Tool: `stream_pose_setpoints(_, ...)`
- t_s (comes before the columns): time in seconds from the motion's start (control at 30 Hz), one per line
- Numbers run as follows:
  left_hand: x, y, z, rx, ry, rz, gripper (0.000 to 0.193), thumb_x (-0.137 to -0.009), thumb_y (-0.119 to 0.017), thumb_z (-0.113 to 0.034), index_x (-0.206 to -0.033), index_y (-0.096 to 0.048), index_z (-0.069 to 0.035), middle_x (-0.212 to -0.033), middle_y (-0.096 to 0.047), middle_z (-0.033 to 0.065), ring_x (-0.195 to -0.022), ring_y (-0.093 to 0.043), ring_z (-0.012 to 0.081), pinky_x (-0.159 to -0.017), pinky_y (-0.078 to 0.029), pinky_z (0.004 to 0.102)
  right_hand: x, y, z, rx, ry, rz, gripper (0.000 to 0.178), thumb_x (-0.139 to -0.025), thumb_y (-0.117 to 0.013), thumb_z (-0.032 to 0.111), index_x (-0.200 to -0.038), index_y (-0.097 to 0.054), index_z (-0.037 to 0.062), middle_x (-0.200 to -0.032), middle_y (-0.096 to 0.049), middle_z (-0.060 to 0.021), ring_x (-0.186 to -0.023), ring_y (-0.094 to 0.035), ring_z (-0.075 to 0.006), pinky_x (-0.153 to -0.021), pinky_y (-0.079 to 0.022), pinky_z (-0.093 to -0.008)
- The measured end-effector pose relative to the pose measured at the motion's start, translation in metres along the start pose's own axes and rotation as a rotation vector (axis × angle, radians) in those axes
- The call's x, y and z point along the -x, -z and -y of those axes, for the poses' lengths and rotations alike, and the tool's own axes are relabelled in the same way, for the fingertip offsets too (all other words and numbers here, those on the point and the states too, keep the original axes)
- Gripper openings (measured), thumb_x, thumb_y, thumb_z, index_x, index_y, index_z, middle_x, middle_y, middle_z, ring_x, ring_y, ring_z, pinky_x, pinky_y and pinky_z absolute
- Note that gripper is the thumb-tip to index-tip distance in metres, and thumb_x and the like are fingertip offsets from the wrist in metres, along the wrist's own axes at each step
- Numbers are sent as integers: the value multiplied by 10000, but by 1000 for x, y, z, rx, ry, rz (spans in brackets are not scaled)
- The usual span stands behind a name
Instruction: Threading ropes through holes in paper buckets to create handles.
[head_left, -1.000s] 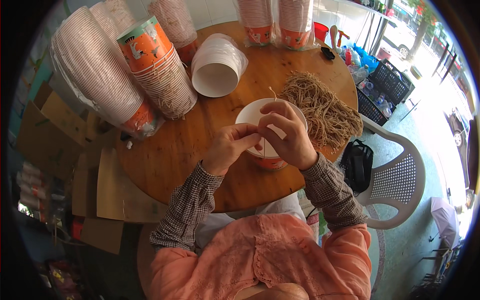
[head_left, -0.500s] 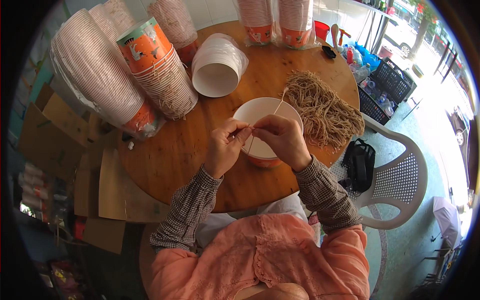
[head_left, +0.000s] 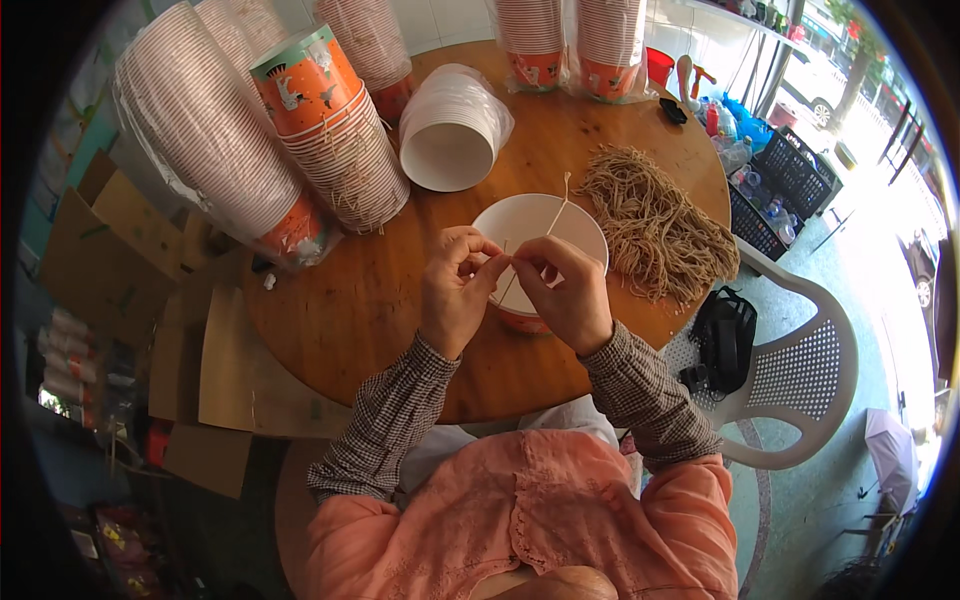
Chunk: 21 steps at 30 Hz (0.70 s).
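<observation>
Fingertip to fingertip, my left hand [head_left: 455,290] and my right hand [head_left: 567,297] pinch a thin pale string [head_left: 556,217]. One end of it sticks up past my right hand and finishes in a small knot or tuft; another length slants down below the fingers. Exactly how it runs between the fingertips is hidden. Just beneath my hands stands a white-lined paper tub [head_left: 497,218] with an orange outside, its opening facing up. To the right of the tub lies a loose heap of tan strings [head_left: 655,225].
Stacked printed tubs [head_left: 350,165], some bagged in plastic, crowd the round wooden table's [head_left: 330,335] far left. A white tub stack [head_left: 450,150] lies on its side. More bagged stacks [head_left: 610,60] stand behind. A white plastic chair [head_left: 790,360] holds a black bag [head_left: 727,335]; cardboard boxes [head_left: 225,360] sit left.
My hands stay close together over the tub while the fingers shift on the string. Its free end now points more upright, and the whole view has moved slightly.
</observation>
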<state>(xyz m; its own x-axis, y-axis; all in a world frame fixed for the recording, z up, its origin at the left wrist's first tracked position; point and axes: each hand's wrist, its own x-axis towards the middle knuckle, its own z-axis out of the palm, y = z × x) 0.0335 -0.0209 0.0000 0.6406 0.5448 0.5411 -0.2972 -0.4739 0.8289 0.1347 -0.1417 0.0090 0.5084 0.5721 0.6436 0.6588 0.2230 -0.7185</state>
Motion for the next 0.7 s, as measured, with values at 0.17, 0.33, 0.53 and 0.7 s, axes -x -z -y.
stream_pose_setpoints(0.17, 3, -3, -6, -229, -121, -32, 134, -827, -703, 2, -943, -638, -12, -1026, -511, 63, -684, -573, 108, -576, -495, 214, 0, 1, -2, 7, -3, 0, 79, -805, -682, 24, -878, -654, 16, -747, -652, -50, -628, -565, -115, -580, -469, -244)
stream_pose_setpoints(0.33, 3, -2, 0, -502, -385, -39, 146, -806, -694, 33, -939, -662, -19, -1016, -517, 71, -750, -590, 161, -583, -501, 252, 1, 3, -2, 14, 1, 4, 84, -804, -685, 26, -883, -655, 17, -752, -656, -53, -629, -569, -114, -584, -473, -240)
stream_pose_setpoints(0.53, -5, 3, -12, -263, -200, 75, 106, -844, -629, 37, -939, -651, -5, -1048, -519, 55, -784, -581, 126, -618, -499, 240, -1, 8, 0, -9, -25, 16, 67, -820, -671, 14, -884, -653, 5, -767, -663, -52, -645, -594, -116, -613, -493, -251)
stream_pose_setpoints(0.7, -14, 19, -9, 369, 334, 289, 98, -902, -577, -22, -946, -646, 32, -1032, -568, 48, -819, -585, 133, -731, -484, 250, 0, 6, -5, -124, -32, 71, 123, -847, -642, 39, -969, -623, 28, -813, -680, -109, -690, -662, -197, -625, -527, -293)
